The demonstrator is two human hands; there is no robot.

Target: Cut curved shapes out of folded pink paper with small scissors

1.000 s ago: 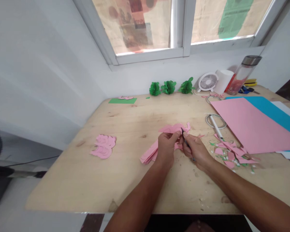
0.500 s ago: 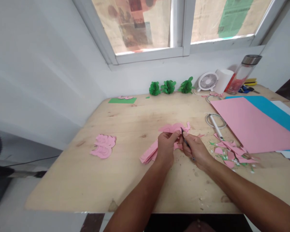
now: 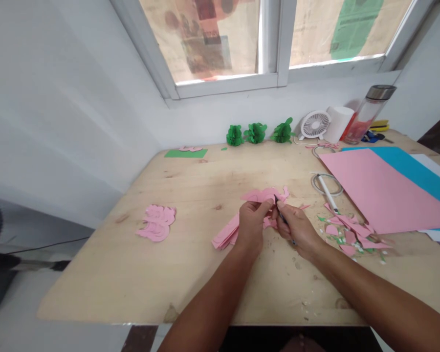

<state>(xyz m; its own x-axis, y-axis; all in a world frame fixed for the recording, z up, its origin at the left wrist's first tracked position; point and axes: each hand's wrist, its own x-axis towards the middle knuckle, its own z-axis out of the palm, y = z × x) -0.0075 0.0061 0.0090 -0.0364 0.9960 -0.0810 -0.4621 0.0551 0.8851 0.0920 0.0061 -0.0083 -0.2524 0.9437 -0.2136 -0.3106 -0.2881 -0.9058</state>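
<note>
My left hand pinches a pink paper piece with a wavy, scalloped edge, held just above the table. My right hand is closed round a slim dark pen-shaped tool, whose pointed tip meets the paper beside my left thumb. A narrow paper strip curls up at the piece's right end. Under my left wrist lies a folded pink paper strip. Farther left is a stack of pink scalloped cutouts. The fingers hide part of the paper and the tool.
Pink and green scraps lie to the right, near a white pen and large pink sheets. Along the wall stand green paper trees, a small white fan and a glass bottle. A green strip lies back left.
Almost nothing differs. Both hands keep their grip in the same place, and the view has shifted very slightly.
</note>
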